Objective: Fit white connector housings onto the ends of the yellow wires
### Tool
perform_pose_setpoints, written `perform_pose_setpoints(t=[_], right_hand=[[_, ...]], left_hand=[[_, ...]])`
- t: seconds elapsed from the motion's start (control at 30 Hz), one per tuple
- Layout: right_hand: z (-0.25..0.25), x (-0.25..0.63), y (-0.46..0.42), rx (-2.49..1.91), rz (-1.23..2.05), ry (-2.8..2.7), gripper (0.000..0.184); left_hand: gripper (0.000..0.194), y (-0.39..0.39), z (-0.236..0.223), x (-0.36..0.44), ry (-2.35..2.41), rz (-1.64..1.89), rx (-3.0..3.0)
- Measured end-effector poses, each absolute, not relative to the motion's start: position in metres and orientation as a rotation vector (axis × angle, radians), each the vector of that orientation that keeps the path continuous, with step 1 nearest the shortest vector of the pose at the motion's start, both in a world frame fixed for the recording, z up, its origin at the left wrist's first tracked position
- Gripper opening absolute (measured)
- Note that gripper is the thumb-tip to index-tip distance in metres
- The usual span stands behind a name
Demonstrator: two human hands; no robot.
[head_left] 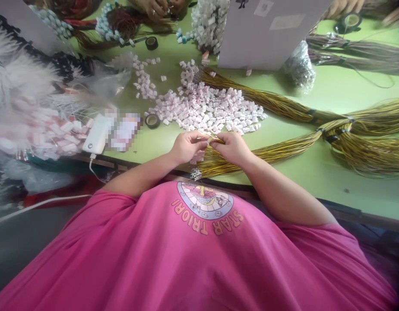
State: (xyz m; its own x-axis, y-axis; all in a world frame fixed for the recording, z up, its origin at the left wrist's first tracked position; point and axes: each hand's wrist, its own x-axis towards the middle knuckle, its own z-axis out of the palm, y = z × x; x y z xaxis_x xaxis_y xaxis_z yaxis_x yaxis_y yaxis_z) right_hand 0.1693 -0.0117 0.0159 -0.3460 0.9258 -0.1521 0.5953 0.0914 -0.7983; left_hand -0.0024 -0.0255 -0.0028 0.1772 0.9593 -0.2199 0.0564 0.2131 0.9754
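Head view: left hand [186,146] and right hand [231,147] pinch yellow wires [277,150], possibly a connector too.

We note on green worktop [316,172]: white power bank [97,134] w/ cable, two tape rolls [152,121], white card [267,30], co-worker's hands [157,6] at far edge.

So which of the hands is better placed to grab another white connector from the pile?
Probably the left hand: it sits just below the near edge of the pile of white connectors, while the right hand lies over the yellow wire bundle, apparently pinching its wires.
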Motion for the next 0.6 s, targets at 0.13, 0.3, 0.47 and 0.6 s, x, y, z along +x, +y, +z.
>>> perform_pose_setpoints(t=[0.13, 0.3, 0.47, 0.6], right_hand=[[0.014, 0.171, -0.011, -1.473, 1.196, -1.993, 0.020], [0.011, 0.179, -0.006, -1.297, 1.076, -2.083, 0.020], [0.013, 0.182, -0.004, -1.302, 1.120, -1.945, 0.015], [0.016, 0.183, -0.005, -1.338, 1.346, -1.812, 0.013]], left_hand=[[0.018, -0.028, -0.002, 0.000, 1.193, 0.808, 1.154], [0.020, -0.004, 0.014, -0.035, 1.246, 0.557, 1.713], [0.050, 0.062, 0.014, -0.094, 1.722, 0.652, 2.102], [0.062, 0.110, -0.001, -0.109, 1.912, 0.398, 1.948]])
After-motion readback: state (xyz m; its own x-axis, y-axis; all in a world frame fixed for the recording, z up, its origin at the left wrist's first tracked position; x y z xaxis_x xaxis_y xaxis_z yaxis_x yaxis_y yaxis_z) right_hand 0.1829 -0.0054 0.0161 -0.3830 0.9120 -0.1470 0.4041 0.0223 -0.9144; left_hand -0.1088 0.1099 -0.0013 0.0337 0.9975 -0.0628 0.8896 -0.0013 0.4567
